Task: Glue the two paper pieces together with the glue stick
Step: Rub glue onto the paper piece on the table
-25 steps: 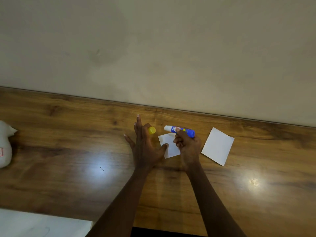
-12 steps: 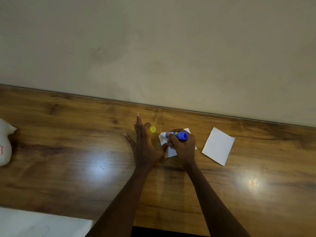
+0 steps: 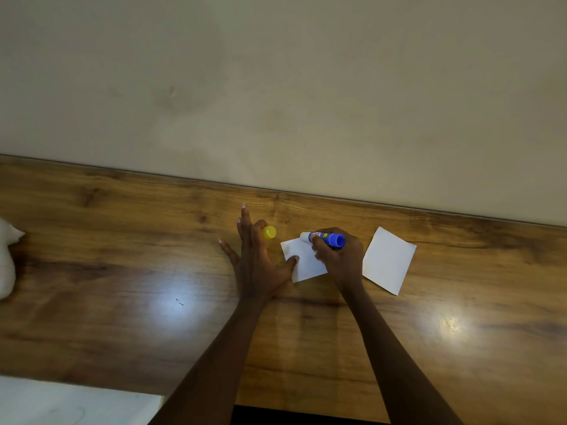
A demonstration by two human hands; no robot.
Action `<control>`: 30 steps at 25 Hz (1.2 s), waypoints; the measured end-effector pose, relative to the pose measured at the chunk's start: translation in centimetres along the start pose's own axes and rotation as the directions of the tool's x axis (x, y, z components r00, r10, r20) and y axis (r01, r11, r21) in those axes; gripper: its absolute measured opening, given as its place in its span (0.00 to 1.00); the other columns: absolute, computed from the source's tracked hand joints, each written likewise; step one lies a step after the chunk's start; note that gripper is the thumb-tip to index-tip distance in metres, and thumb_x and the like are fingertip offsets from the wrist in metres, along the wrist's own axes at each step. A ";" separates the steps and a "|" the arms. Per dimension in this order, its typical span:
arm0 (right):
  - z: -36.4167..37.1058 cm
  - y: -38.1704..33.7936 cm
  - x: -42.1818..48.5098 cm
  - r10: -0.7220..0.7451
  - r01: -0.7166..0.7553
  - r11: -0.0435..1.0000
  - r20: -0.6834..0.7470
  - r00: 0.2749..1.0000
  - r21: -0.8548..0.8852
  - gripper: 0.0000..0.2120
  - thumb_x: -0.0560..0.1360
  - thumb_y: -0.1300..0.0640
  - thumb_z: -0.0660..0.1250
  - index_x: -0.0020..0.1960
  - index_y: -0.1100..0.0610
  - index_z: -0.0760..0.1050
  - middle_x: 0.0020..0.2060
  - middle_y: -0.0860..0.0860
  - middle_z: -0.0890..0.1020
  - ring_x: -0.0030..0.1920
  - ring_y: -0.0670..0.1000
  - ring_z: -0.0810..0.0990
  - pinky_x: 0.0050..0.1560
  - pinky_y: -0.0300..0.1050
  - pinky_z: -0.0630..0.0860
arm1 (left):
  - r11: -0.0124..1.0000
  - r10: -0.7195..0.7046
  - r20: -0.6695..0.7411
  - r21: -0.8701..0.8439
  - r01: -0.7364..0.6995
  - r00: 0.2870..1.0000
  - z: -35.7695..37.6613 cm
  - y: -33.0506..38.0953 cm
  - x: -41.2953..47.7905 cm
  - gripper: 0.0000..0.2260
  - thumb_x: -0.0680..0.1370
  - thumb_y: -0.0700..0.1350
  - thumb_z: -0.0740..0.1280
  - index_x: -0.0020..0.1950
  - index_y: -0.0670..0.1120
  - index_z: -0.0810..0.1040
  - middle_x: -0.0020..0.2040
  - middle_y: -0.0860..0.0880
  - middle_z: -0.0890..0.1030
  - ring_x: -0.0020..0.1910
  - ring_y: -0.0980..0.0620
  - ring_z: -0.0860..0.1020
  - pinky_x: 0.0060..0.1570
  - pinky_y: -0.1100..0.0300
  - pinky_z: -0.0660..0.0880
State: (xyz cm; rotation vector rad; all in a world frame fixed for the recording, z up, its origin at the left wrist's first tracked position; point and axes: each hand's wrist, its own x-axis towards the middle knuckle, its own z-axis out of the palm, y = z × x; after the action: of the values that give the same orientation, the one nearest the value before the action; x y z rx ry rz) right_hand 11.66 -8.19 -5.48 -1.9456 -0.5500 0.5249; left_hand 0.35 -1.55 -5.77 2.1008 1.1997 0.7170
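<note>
Paper pieces, count two, white, flat on the wooden table (image 3: pixel 122 240): first piece (image 3: pixel 303 262) between the hands, second piece (image 3: pixel 388 260) beyond the right hand (image 3: pixel 340 259). Glue stick (image 3: pixel 326 238), count one, blue, uncapped, gripped in the right hand's curled fingers, white tip at the first piece's far edge. Left hand (image 3: pixel 257 262) flat, fingers spread straight, thumb pressing that piece's left edge; yellow cap (image 3: pixel 269 232), count one, beside its index finger.

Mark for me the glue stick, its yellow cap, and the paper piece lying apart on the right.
glue stick (image 3: pixel 333 239): head view, on the blue barrel.
yellow cap (image 3: pixel 269 232): head view, on its round end.
paper piece on the right (image 3: pixel 389 260): head view, middle of the sheet.
</note>
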 end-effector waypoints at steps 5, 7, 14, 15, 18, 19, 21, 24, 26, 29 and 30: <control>-1.7 0.6 0.9 0.037 -0.040 0.999 -0.105 0.994 -0.026 0.10 0.70 0.58 0.68 0.48 0.64 0.76 0.40 0.63 0.82 0.36 0.56 0.78 0.31 0.30 0.73 | 1.000 -0.002 0.004 0.009 0.002 1.000 0.0 -0.4 0.1 0.44 0.61 0.54 0.71 0.57 0.65 0.36 0.72 0.38 0.63 0.74 0.39 0.53 0.63 0.42 0.31; -2.1 0.7 1.1 0.030 -0.035 0.999 -0.141 0.990 -0.030 0.09 0.70 0.59 0.68 0.47 0.64 0.76 0.39 0.63 0.82 0.36 0.56 0.78 0.32 0.32 0.73 | 1.000 0.005 0.006 0.017 -0.005 1.000 0.2 -0.5 0.0 0.46 0.62 0.52 0.74 0.57 0.64 0.36 0.72 0.38 0.63 0.74 0.39 0.52 0.63 0.42 0.30; -2.2 0.6 0.8 -0.003 -0.004 0.999 -0.179 0.984 -0.039 0.13 0.72 0.59 0.66 0.56 0.61 0.73 0.49 0.62 0.80 0.43 0.58 0.79 0.38 0.37 0.74 | 0.999 0.016 0.011 0.042 -0.016 1.000 0.2 -0.6 0.0 0.45 0.61 0.53 0.72 0.57 0.64 0.36 0.72 0.38 0.63 0.74 0.38 0.52 0.62 0.42 0.29; -2.2 0.5 0.5 -0.010 0.008 1.000 -0.190 0.982 -0.012 0.15 0.73 0.58 0.65 0.58 0.60 0.72 0.52 0.61 0.80 0.45 0.57 0.79 0.40 0.39 0.75 | 0.999 0.017 0.013 0.042 -0.017 1.000 0.2 -0.6 0.0 0.45 0.61 0.54 0.72 0.57 0.64 0.36 0.72 0.38 0.63 0.74 0.38 0.52 0.62 0.42 0.29; -2.1 -0.1 -0.4 -0.060 0.050 0.997 -0.165 0.985 -0.060 0.16 0.74 0.57 0.63 0.61 0.59 0.70 0.54 0.60 0.79 0.46 0.52 0.76 0.42 0.35 0.72 | 0.998 0.025 0.000 0.058 -0.025 1.000 0.4 -0.7 0.0 0.47 0.62 0.53 0.74 0.57 0.64 0.35 0.73 0.39 0.62 0.74 0.39 0.51 0.63 0.42 0.30; -1.9 -0.2 -0.7 -0.076 0.061 0.991 -0.119 0.990 -0.123 0.16 0.74 0.58 0.64 0.61 0.60 0.70 0.53 0.61 0.80 0.45 0.52 0.76 0.43 0.35 0.72 | 0.998 0.025 0.004 0.062 -0.025 1.000 0.4 -0.7 0.0 0.48 0.62 0.52 0.75 0.57 0.64 0.35 0.73 0.39 0.61 0.74 0.39 0.51 0.63 0.42 0.30; -1.6 -0.2 -1.1 -0.080 0.072 0.962 -0.019 0.997 -0.262 0.18 0.72 0.60 0.66 0.61 0.60 0.70 0.55 0.61 0.79 0.50 0.55 0.77 0.51 0.43 0.74 | 0.998 0.028 0.009 0.062 -0.029 1.000 0.4 -0.8 -0.1 0.47 0.62 0.53 0.74 0.57 0.64 0.35 0.73 0.39 0.61 0.74 0.39 0.51 0.63 0.42 0.30; -1.4 -0.2 -1.3 -0.033 0.063 0.919 0.084 0.996 -0.388 0.21 0.70 0.63 0.68 0.62 0.58 0.68 0.62 0.58 0.75 0.60 0.57 0.74 0.61 0.48 0.71 | 0.999 0.000 0.008 0.048 -0.001 1.000 0.5 -0.9 0.0 0.42 0.62 0.57 0.68 0.58 0.64 0.36 0.72 0.38 0.63 0.73 0.38 0.54 0.64 0.42 0.31; -1.4 -0.2 -1.3 -0.027 0.077 0.904 0.124 0.992 -0.420 0.22 0.71 0.64 0.67 0.63 0.57 0.67 0.64 0.58 0.73 0.61 0.56 0.72 0.62 0.48 0.70 | 1.000 -0.025 -0.020 0.012 0.025 0.999 0.6 -0.8 0.1 0.36 0.65 0.60 0.63 0.59 0.64 0.37 0.71 0.37 0.64 0.72 0.37 0.59 0.65 0.42 0.34; -1.2 -0.5 -1.5 -0.026 0.086 0.897 0.143 0.989 -0.434 0.23 0.71 0.66 0.66 0.64 0.56 0.66 0.64 0.58 0.72 0.62 0.56 0.72 0.62 0.48 0.71 | 0.998 -0.037 -0.046 -0.046 0.035 0.998 0.6 -0.9 0.2 0.29 0.66 0.64 0.55 0.59 0.64 0.40 0.71 0.37 0.64 0.70 0.37 0.63 0.66 0.44 0.36; -1.2 -0.6 -1.5 -0.022 0.076 0.904 0.133 0.991 -0.421 0.24 0.71 0.67 0.66 0.64 0.56 0.66 0.63 0.58 0.73 0.62 0.56 0.72 0.61 0.47 0.72 | 0.998 -0.035 -0.039 -0.058 0.032 0.999 0.7 -1.1 0.3 0.27 0.67 0.64 0.53 0.60 0.64 0.42 0.71 0.37 0.64 0.70 0.37 0.62 0.66 0.45 0.37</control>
State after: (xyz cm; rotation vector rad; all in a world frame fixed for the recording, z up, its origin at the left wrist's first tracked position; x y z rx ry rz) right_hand 11.06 -9.72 -4.27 -2.3145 -0.8490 0.5284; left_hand 0.34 -1.04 -6.93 2.0240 1.2186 0.7721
